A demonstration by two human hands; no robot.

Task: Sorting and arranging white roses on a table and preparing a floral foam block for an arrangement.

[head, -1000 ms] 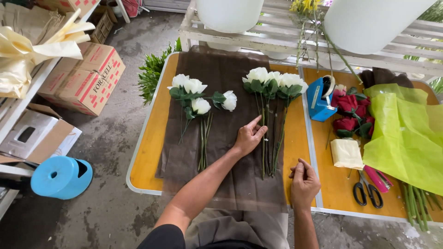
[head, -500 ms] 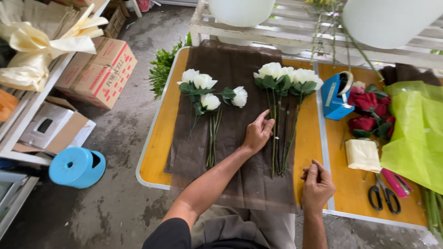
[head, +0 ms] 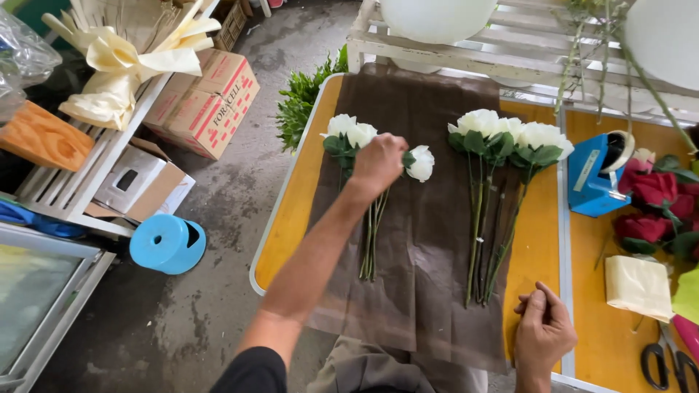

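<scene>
Far to my left I see a round light-blue plastic stool (head: 167,243) on the concrete floor, below a printed cardboard box (head: 206,102). Next comes the orange-topped folding table (head: 291,218), covered by a sheet of dark brown wrapping paper (head: 426,247). On the paper's left part lies a small bunch of white roses with green leaves and long stems (head: 357,138); my left hand (head: 377,164) is reaching across it, fingers curled down onto the flower heads, apparently gripping them, though the fingertips are hidden from me. One white bloom (head: 421,163) pokes out just right of that hand. Further right a second bunch of white roses (head: 510,138) lies untouched on the paper. My right hand (head: 545,331) rests loosely curled on the paper's lower right corner, holding nothing. Beyond sit a blue tape dispenser (head: 593,178) and red roses (head: 655,193)
</scene>
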